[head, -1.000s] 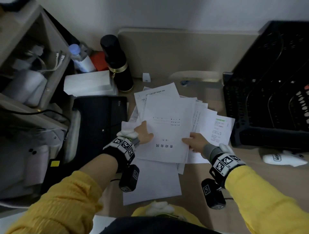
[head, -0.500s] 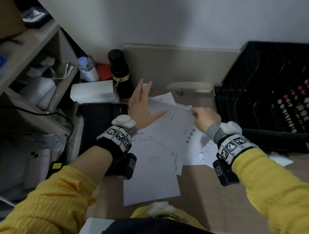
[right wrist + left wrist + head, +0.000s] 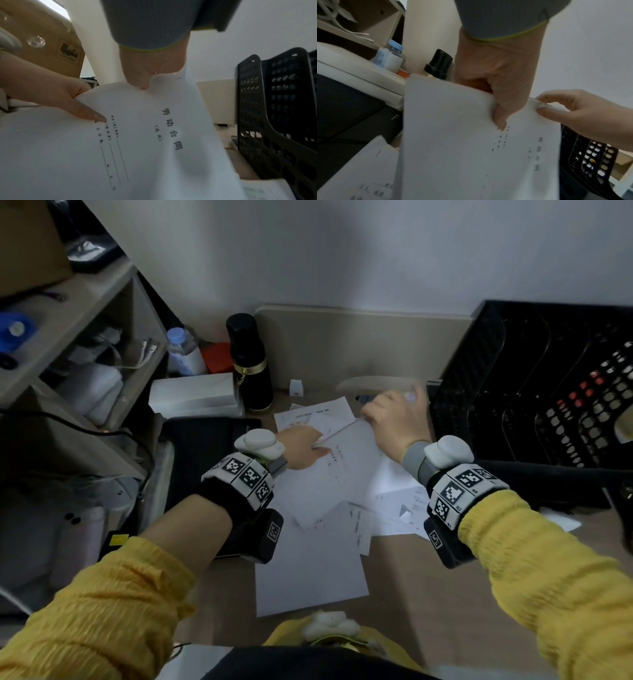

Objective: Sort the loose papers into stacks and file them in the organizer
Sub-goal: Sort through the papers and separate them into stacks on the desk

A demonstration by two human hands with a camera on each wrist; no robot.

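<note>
Both hands on one printed sheet (image 3: 346, 460) at the far side of the paper pile (image 3: 308, 559) on the worktop (image 3: 428, 594). Left hand (image 3: 301, 448) pinches the sheet's left part, thumb lying on the printed face, fingers tucked under the edge. Right hand (image 3: 394, 419) pinches the far right corner between thumb and curled fingers, right next to the black organizer (image 3: 534, 405). Sheet is lifted and bowed between the two grips, its near part over the pile; right wrist view shows large printed characters and ruled blank lines on it. Rest of the loose papers lie fanned and overlapping on the worktop below the hands, one plain white sheet (image 3: 308, 577) nearest the body, a few printed ones (image 3: 400, 508) sticking out to the right under the right wrist. Organizer is a perforated black rack with upright dividers at the right edge of the worktop; what's inside its slots I can't tell. Black bottle with gold band (image 3: 250, 364) stands beyond the pile, white box (image 3: 195, 395) and black case (image 3: 205, 453) left of it, shelf unit (image 3: 85, 320) further left.
</note>
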